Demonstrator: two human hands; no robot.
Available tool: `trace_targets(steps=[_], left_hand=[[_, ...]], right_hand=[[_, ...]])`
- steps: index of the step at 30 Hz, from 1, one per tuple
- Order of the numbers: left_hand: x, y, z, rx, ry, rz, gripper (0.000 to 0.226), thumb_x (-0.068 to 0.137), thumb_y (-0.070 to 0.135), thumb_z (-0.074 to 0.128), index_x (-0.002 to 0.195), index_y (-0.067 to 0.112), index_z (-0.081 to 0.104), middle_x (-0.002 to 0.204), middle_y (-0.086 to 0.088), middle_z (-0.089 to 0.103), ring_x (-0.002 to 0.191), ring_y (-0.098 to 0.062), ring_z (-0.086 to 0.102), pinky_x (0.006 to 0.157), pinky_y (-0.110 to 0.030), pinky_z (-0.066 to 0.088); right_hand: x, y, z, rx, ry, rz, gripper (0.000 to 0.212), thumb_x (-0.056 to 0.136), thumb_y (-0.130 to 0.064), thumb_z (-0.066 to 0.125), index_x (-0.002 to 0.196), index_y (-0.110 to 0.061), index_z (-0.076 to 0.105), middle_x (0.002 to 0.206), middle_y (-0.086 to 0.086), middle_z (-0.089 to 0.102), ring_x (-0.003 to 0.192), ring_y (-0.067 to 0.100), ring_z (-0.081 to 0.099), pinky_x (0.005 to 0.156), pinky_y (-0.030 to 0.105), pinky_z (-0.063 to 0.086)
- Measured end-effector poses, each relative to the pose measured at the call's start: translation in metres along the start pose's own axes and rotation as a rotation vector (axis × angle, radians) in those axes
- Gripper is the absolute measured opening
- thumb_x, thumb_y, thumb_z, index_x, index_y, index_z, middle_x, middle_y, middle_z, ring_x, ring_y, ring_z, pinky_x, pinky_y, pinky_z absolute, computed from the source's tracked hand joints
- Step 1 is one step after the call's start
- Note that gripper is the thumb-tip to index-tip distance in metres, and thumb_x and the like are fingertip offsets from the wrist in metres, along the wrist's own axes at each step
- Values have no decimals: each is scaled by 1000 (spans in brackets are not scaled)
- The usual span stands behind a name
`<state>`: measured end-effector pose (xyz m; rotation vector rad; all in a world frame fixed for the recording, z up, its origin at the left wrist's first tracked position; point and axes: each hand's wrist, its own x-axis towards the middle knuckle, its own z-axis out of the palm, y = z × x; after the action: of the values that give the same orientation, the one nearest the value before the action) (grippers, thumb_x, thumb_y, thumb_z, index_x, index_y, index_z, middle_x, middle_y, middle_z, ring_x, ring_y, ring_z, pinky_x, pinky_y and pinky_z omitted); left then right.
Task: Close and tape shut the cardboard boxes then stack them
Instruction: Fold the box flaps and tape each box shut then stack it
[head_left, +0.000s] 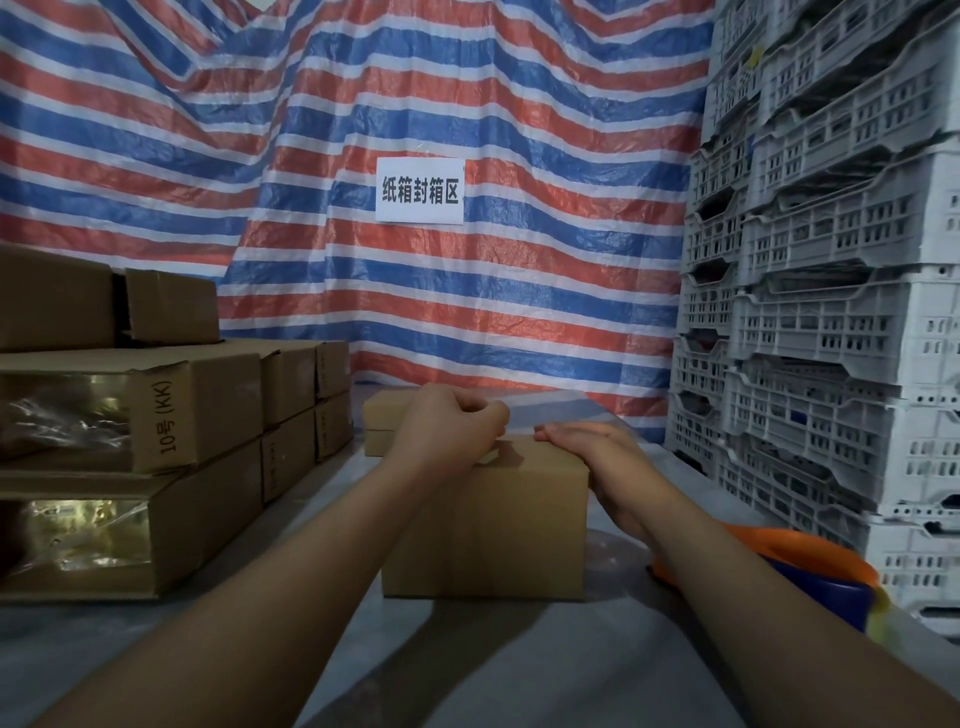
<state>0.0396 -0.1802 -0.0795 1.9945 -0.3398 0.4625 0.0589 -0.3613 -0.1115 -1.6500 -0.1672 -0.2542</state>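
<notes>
**One box under tape, a stack waiting on the left**

One cardboard box (485, 525) sits in the middle of the grey table (519, 670), near me, flaps down. I have my left hand (451, 422) curled at its top far-left edge, fingers pinching what looks like the end of a clear tape strip (545, 408) that stretches rightward over the lid. My right hand (597, 451) lies flat, fingers straight and together, pressing the top by the right edge. I judge this to be the taping step, mid-seal. Next I would need to smooth the strip along the seam, then lift the box clear.

Just beyond it lie two flat boxes (382, 423). The stacked boxes (156, 441) stand at left. Near right is an orange and blue tape dispenser (810, 571); grey plastic crates (831, 312) tower far right, a striped tarp (363, 104) with a paper sign (420, 191) behind.
</notes>
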Motion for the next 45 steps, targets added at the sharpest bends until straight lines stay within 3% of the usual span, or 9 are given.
trace_targets(steps=[5,9,13,17,20,25,30,38,45], left_hand=[[-1,1,-2,10,-7,-26,25,90,26,63,66,20,67,64,3,66,70,-10,64,65,-22,48],[0,1,-3,25,-15,-50,24,92,30,62,72,18,70,65,3,68,70,-11,66,60,-18,44],[3,0,-3,53,-6,-66,24,92,32,62,74,19,70,58,8,65,62,-8,65,52,-12,39],[5,-1,-3,76,6,-75,24,91,32,63,73,18,70,53,12,64,53,0,62,45,-9,37],[7,-2,-6,52,-3,-69,20,91,29,65,76,17,71,55,10,65,56,4,63,36,-5,36],[7,-4,-9,39,10,-60,17,91,27,66,77,17,71,58,8,66,56,10,60,36,-4,34],[6,-2,-8,-42,47,-92,20,95,25,61,80,13,66,53,5,61,47,16,53,32,-3,30],[1,-4,-10,14,-35,-63,9,91,29,68,83,25,71,80,10,65,73,-6,61,53,-11,39],[4,-2,-13,-154,-34,-125,19,98,29,57,83,22,67,87,0,69,83,-14,66,69,-26,52]], right_hand=[[-4,-15,-11,-324,-6,6,31,100,-37,59,126,-20,65,125,-2,64,119,18,56,108,40,43],[-21,-23,-41,-1062,147,-85,33,101,-41,48,84,-15,60,84,2,62,91,26,64,65,29,45],[-52,-19,-68,-1598,175,130,56,98,-63,37,116,-17,63,116,4,65,107,25,63,75,35,45],[-75,-9,-81,-1665,156,197,64,91,-79,32,83,-20,57,87,-3,58,85,20,59,66,33,43],[-86,-3,-89,-1667,203,179,58,91,-75,40,79,-20,53,80,-5,54,81,20,60,63,30,44],[-95,21,-97,-1664,231,166,55,90,-73,42,109,-25,61,110,-3,68,99,20,67,77,31,51],[-83,27,-99,-1541,425,55,49,88,-73,47,84,-25,55,75,-7,57,74,18,64,58,28,41],[-17,-68,-67,-841,481,-119,65,85,-72,55,66,-10,65,57,7,65,53,21,63,47,26,37],[30,-103,4,-354,248,-36,63,88,-73,40,73,-19,69,53,3,67,61,24,64,79,40,54]])
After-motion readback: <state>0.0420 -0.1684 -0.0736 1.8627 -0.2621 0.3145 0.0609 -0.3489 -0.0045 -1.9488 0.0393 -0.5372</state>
